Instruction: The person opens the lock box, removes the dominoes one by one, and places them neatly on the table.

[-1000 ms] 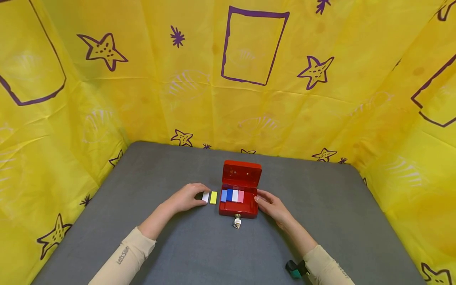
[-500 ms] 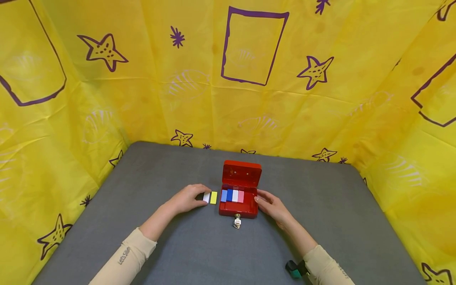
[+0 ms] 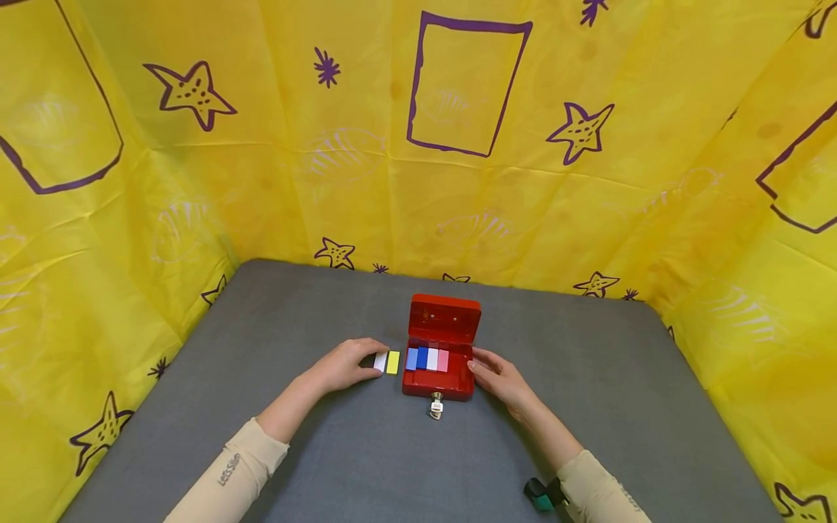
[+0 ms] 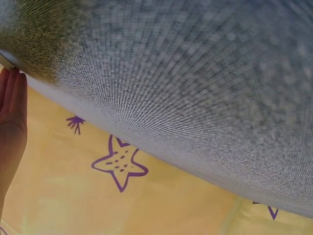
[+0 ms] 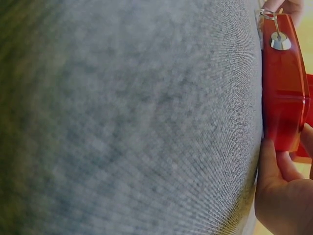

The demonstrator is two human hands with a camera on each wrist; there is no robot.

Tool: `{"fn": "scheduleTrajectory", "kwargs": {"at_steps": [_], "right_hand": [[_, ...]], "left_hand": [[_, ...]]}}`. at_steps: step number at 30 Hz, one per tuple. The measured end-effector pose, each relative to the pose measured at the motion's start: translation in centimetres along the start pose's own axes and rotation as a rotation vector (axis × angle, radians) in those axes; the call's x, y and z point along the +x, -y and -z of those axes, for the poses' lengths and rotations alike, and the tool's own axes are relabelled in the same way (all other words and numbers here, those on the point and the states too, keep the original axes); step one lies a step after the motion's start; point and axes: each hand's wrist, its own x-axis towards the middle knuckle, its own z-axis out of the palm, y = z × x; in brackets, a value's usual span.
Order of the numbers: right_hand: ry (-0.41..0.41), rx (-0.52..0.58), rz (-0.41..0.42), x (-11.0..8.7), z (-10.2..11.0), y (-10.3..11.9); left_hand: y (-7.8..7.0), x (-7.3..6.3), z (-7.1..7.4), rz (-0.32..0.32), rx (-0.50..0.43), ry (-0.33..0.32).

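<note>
An open red cash box (image 3: 437, 383) sits mid-table with its lid (image 3: 445, 317) raised. Inside it, light blue (image 3: 411, 359), dark blue (image 3: 421, 358), white (image 3: 432, 359) and pink (image 3: 442, 360) rectangular blocks lie side by side. Left of the box, my left hand (image 3: 345, 364) pinches a white block (image 3: 380, 362) between thumb and fingers. A yellow block (image 3: 392, 362) lies just right of it. My right hand (image 3: 502, 380) grips the box's right wall, thumb at the rim; the right wrist view shows its fingers against the red side (image 5: 286, 93).
A key (image 3: 436, 407) with a tag stands in the lock at the box's front. A dark and green object (image 3: 540, 495) lies by the right sleeve. The grey table (image 3: 366, 450) meets a yellow patterned curtain (image 3: 366, 196) behind and on both sides.
My left hand and the white block have slid slightly right, closer to the yellow block. The right hand and the box have stayed in place.
</note>
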Motion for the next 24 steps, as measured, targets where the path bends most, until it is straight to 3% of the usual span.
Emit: {"fn": "scheduleTrajectory", "kwargs": {"at_steps": [24], "right_hand": [[0.002, -0.014, -0.005, -0.04, 0.07, 0.14]], "left_hand": [[0.01, 0.03, 0.29, -0.012, -0.042, -0.037]]}}
